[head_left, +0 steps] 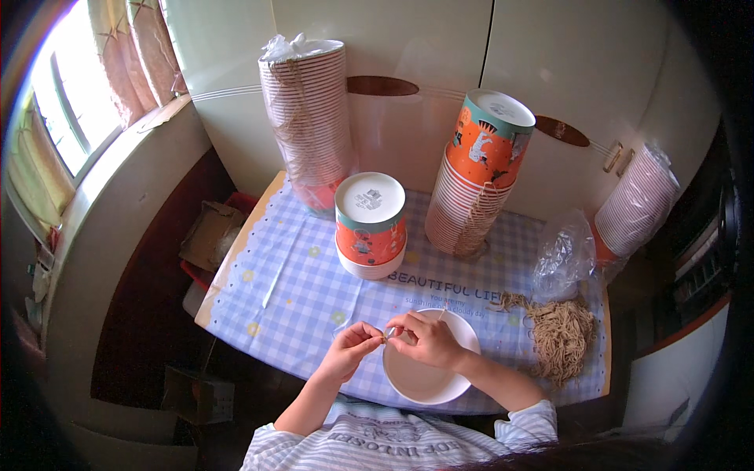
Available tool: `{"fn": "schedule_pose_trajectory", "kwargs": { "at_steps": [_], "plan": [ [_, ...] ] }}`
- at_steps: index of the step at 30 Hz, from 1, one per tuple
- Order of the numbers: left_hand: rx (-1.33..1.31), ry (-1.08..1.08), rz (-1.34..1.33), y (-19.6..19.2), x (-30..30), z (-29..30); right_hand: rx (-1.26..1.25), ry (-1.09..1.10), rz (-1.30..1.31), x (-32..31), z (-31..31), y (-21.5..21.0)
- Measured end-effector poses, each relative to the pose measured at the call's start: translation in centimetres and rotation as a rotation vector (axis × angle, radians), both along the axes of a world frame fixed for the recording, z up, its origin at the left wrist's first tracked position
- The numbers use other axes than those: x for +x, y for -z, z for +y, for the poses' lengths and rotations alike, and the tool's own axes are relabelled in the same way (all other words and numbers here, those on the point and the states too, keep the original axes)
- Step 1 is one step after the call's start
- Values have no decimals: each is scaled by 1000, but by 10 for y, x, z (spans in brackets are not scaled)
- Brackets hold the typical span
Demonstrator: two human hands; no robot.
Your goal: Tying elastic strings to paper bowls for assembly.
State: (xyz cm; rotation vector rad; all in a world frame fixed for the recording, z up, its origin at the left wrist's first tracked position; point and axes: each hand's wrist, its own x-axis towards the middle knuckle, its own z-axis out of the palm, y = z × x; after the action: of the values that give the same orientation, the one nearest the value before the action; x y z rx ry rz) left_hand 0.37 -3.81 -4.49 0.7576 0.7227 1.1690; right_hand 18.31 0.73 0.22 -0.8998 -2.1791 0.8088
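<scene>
Pinching something small and pale between their fingertips, the left hand (349,348) and right hand (428,339) meet just above the near edge of a table; what they pinch is too small to identify, though a thin strand seems to run from it. Directly under the right hand sits a white paper bowl (428,377), open side up, on a blue-and-white checked tablecloth (298,290). To the right lies a loose heap of tan string (561,334), beside a crumpled clear plastic bag (561,255). Farther back, a short stack of upturned orange bowls (371,228) stands mid-table, with a taller leaning orange stack (475,184) to its right and a tall plastic-wrapped stack (308,118) behind on the left. Another wrapped stack (636,206) leans at the far right. Cream cabinet doors (550,71) back the table; a curtained window (71,110) brightens the left wall, with a cardboard box (206,231) on the floor below.
</scene>
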Motion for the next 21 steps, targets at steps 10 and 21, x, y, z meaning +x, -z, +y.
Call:
{"fn": "schedule_pose_trajectory", "kwargs": {
  "at_steps": [10,21],
  "plan": [
    [74,-45,21,-1,2,1,-195,-1,-12,-2,-2,-9],
    [65,-49,-27,-3,5,0,-197,-67,-16,1,2,2]
  ]
}}
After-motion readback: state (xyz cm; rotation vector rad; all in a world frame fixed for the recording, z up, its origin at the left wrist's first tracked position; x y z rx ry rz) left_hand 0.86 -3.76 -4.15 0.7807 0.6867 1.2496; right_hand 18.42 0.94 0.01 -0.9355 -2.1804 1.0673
